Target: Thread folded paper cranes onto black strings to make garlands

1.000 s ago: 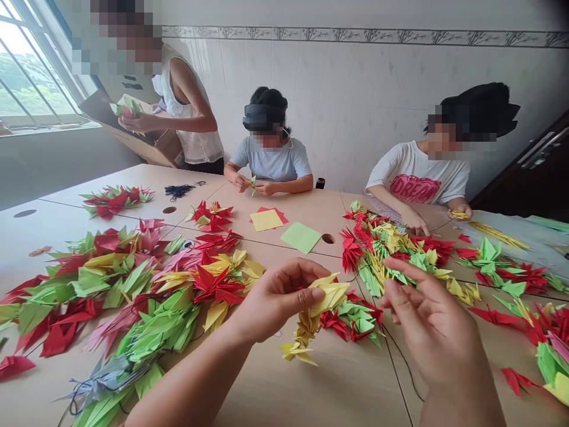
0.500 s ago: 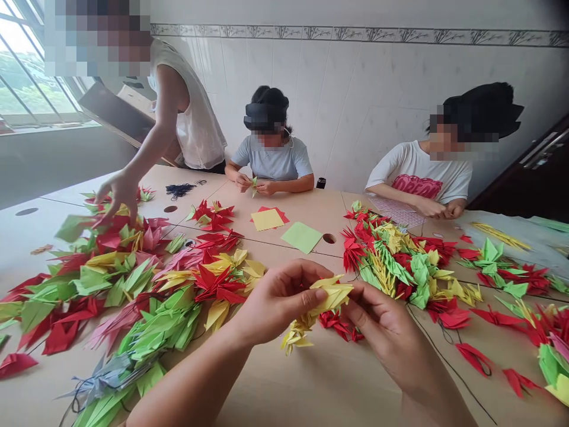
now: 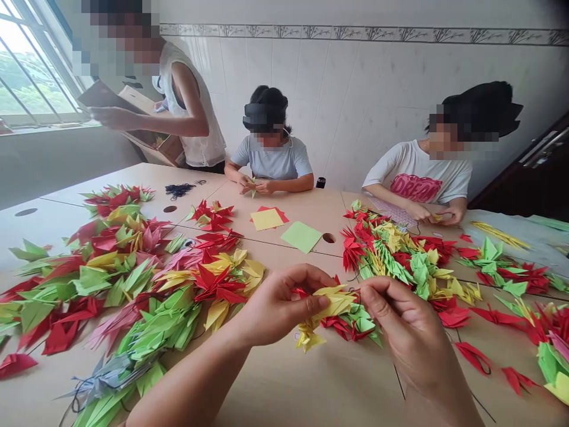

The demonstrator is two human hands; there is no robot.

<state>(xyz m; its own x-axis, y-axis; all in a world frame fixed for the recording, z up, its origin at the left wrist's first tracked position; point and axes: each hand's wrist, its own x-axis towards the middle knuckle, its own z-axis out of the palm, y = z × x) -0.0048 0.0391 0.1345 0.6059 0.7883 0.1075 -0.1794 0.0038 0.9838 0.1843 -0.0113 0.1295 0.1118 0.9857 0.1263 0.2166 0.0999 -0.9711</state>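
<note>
My left hand [image 3: 284, 305] is closed around a bunch of folded yellow paper cranes [image 3: 336, 302], thumb on top, with one crane hanging below the fingers. To the right of it, my right hand [image 3: 402, 323] pinches thumb and forefinger together just off the tips of the cranes. Whatever lies in that pinch is too small to make out. Red and green folded cranes [image 3: 362, 323] lie on the table behind and beneath my hands. A black cord [image 3: 400, 382] runs across the tabletop below my right hand.
Heaps of coloured paper cranes cover the table's left [image 3: 164, 326] and right [image 3: 400, 255]. Square paper sheets [image 3: 302, 237] lie ahead. Two seated people work opposite; a third stands at the left holding a cardboard box [image 3: 164, 148]. Black cords [image 3: 180, 190] lie near the far edge.
My right hand has drawn back rightward from the yellow cranes, which now point more to the right. The standing person's hand has left the heap and moved up to the box.
</note>
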